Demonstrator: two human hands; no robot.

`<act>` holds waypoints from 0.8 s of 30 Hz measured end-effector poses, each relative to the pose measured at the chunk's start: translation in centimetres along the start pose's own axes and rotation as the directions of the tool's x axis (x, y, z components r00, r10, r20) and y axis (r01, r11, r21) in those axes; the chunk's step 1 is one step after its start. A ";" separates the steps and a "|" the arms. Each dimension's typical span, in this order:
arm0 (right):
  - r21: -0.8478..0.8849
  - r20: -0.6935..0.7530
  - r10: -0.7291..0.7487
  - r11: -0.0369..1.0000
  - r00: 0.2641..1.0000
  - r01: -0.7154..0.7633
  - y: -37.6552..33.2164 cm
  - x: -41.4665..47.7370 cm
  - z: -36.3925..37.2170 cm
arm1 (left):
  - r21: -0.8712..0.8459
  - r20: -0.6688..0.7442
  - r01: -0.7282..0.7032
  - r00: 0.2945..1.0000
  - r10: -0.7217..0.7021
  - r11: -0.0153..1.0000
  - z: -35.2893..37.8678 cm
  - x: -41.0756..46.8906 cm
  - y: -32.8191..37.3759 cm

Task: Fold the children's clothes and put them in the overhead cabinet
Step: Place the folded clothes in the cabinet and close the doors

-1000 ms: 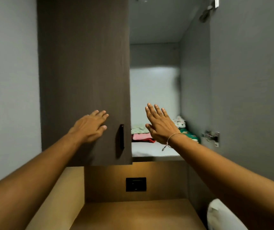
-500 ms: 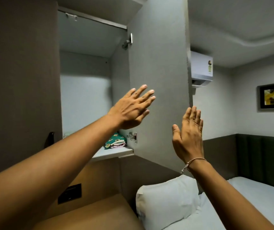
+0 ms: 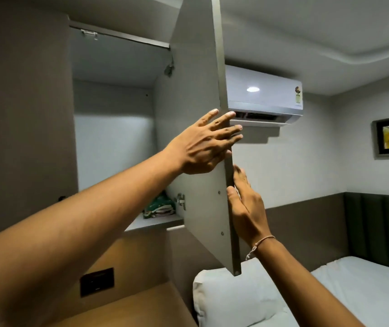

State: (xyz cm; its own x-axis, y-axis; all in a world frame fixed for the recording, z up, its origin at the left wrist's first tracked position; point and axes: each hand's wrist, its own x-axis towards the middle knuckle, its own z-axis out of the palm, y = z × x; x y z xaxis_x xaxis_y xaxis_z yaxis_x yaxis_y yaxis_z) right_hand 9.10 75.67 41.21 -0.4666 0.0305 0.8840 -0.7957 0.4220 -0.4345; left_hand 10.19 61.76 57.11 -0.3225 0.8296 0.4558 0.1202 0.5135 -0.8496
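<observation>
While the left hand (image 3: 202, 145) lies flat with fingers spread on the inner face of the open cabinet door (image 3: 198, 90), the right hand (image 3: 245, 208) presses open-palmed on its outer side, near the tall free edge between them. Neither hand clamps anything. Folded clothes (image 3: 159, 206) sit on the shelf (image 3: 155, 223) to the left, behind the door, probably a small stack. Swinging the door left would close it.

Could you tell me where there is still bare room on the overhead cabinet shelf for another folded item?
The shelf shows a bare strip along its front edge, ahead of the folded clothes. Those clothes crowd its right end beside the lower hinge. The left hand and right hand are on the open door; the forearm hides the shelf's left part.
</observation>
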 end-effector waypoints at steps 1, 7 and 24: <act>0.035 0.010 -0.053 0.998 0.999 0.052 -0.5 -0.2 0.9 | -0.010 -0.010 0.016 1.000 -0.016 1.000 -0.4 -1.5 -0.4; 0.143 0.143 -0.282 0.955 0.949 0.262 -3.0 0.2 9.1 | 0.040 -0.024 0.187 0.982 -0.186 0.982 -1.5 -12.2 -3.0; -0.376 0.611 -0.158 0.804 0.776 0.460 1.5 5.8 30.4 | 0.296 0.574 0.787 0.306 -0.759 0.541 11.0 -36.5 -5.7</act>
State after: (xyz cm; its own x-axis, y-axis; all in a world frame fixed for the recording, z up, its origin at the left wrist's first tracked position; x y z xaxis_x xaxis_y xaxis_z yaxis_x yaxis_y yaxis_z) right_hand -6.54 49.00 40.40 -0.4721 -0.5966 0.6489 -0.7090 0.6945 0.1227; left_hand 10.93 26.15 42.36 -0.7291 -0.2623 0.6322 -0.4668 0.8661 -0.1789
